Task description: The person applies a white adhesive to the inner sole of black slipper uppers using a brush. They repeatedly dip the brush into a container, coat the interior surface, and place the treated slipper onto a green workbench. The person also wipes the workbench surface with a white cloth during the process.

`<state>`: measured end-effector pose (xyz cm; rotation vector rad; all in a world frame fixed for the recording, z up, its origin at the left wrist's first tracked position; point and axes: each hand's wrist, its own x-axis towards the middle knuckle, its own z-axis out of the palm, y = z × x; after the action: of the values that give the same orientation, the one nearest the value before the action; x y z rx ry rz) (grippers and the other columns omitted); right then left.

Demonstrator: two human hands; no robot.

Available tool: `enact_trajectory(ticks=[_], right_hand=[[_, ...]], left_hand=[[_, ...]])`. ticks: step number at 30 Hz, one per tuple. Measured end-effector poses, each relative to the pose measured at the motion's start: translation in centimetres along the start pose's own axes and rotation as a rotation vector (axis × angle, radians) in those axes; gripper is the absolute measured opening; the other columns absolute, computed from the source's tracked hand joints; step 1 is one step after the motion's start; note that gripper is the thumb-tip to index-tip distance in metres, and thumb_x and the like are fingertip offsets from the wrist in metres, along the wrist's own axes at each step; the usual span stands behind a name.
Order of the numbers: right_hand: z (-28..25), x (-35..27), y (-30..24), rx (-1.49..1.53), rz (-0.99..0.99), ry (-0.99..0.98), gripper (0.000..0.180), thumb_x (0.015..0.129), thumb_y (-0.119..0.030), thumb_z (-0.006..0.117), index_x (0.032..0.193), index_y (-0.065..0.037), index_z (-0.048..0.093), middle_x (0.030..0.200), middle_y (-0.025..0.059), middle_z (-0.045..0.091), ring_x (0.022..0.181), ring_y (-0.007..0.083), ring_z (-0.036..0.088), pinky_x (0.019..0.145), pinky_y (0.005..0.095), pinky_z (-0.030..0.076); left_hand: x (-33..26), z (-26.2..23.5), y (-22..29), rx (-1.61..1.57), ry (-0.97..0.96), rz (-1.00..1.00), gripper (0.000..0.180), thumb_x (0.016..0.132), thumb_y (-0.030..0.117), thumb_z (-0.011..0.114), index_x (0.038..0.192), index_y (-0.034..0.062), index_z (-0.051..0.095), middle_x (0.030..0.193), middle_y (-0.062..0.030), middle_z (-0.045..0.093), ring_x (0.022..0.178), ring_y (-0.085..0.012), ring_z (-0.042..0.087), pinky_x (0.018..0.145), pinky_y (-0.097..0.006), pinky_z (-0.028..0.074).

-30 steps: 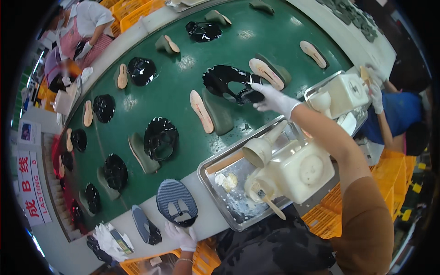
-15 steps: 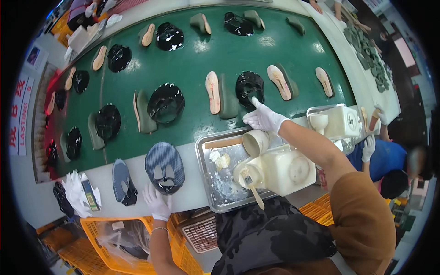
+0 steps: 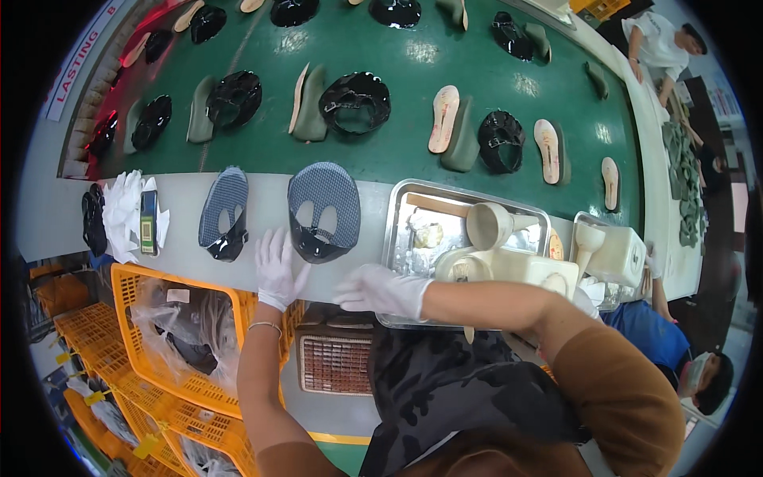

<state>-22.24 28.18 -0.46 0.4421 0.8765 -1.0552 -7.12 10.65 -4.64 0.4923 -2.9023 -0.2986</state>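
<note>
My left hand (image 3: 276,269), in a white glove, lies with fingers stretched out on the pale ledge (image 3: 175,278), between two shoe uppers. The larger upper (image 3: 324,203), blue-grey mesh with glossy black at its lower end, is just right of the fingers. A narrower mesh upper (image 3: 224,211) rests to their left. My gloved right hand (image 3: 381,291) is open and holds nothing, slightly blurred, below and right of the larger upper. Beside it stands a metal tray (image 3: 397,230) with a cup (image 3: 488,226) and a white container (image 3: 540,270). My right forearm hides part of the tray.
Glossy black uppers (image 3: 355,103) and pale insoles (image 3: 443,119) lie in rows on the green belt (image 3: 413,71). White gloves (image 3: 123,211) and a phone (image 3: 149,222) lie at left. Orange crates (image 3: 127,318) stand below. A co-worker (image 3: 648,334) is at right.
My right hand has left the black upper on the belt and come down left, near my left hand. My left hand is now between the two mesh uppers. The view has shifted.
</note>
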Motion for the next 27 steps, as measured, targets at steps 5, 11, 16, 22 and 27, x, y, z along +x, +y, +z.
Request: enact_trajectory(ticks=[5, 11, 16, 22, 27], right_hand=[[1.4, 4.1, 1.5, 0.248, -0.091, -0.071, 0.028, 0.089, -0.019, 0.049, 0.113, -0.006, 0.046, 0.127, 0.0117, 0.05, 0.109, 0.0282, 0.055, 0.093, 0.0378, 0.046], [2.6, 2.6, -0.6, 0.355, -0.275, -0.056, 0.026, 0.089, -0.021, 0.055, 0.112, -0.013, 0.048, 0.118, 0.0056, 0.058, 0.099, 0.02, 0.059, 0.081, 0.0314, 0.049], [3.6, -4.2, -6.4, 0.333, -0.539, -0.106, 0.016, 0.088, -0.018, 0.058, 0.1, -0.015, 0.048, 0.113, 0.0019, 0.061, 0.083, 0.0119, 0.059, 0.069, 0.0257, 0.05], [-0.3, -12.0, -11.5, -0.172, -0.673, 0.014, 0.011, 0.086, -0.02, 0.06, 0.087, -0.012, 0.051, 0.098, 0.0051, 0.063, 0.068, 0.0113, 0.059, 0.058, 0.0239, 0.049], [-4.3, -15.3, -12.8, -0.694, -0.586, 0.142, 0.012, 0.085, -0.021, 0.06, 0.082, -0.01, 0.055, 0.084, 0.0035, 0.064, 0.064, 0.0085, 0.058, 0.052, 0.0228, 0.048]], left_hand=[[0.1, 0.3, 0.0, 0.0, -0.013, 0.02, 0.073, 0.069, 0.026, 0.068, 0.131, 0.0004, 0.039, 0.133, -0.022, 0.038, 0.127, -0.0421, 0.031, 0.105, -0.056, 0.023], [0.2, 0.0, 0.5, -0.008, -0.047, 0.0, 0.072, 0.068, 0.024, 0.067, 0.131, 0.0006, 0.039, 0.133, -0.0215, 0.038, 0.128, -0.042, 0.03, 0.105, -0.056, 0.022], [0.5, -0.2, 1.2, -0.026, -0.011, 0.016, 0.071, 0.069, 0.022, 0.067, 0.13, 0.0007, 0.038, 0.135, -0.0208, 0.037, 0.128, -0.0411, 0.031, 0.106, -0.055, 0.022], [0.1, 0.4, 1.0, 0.038, -0.008, 0.04, 0.071, 0.07, 0.019, 0.067, 0.131, -0.0005, 0.037, 0.135, -0.0221, 0.036, 0.127, -0.042, 0.031, 0.106, -0.055, 0.023], [0.2, 0.1, 1.2, 0.027, -0.032, 0.031, 0.072, 0.069, 0.02, 0.067, 0.132, -0.0004, 0.037, 0.136, -0.0222, 0.036, 0.128, -0.0425, 0.03, 0.106, -0.055, 0.023]])
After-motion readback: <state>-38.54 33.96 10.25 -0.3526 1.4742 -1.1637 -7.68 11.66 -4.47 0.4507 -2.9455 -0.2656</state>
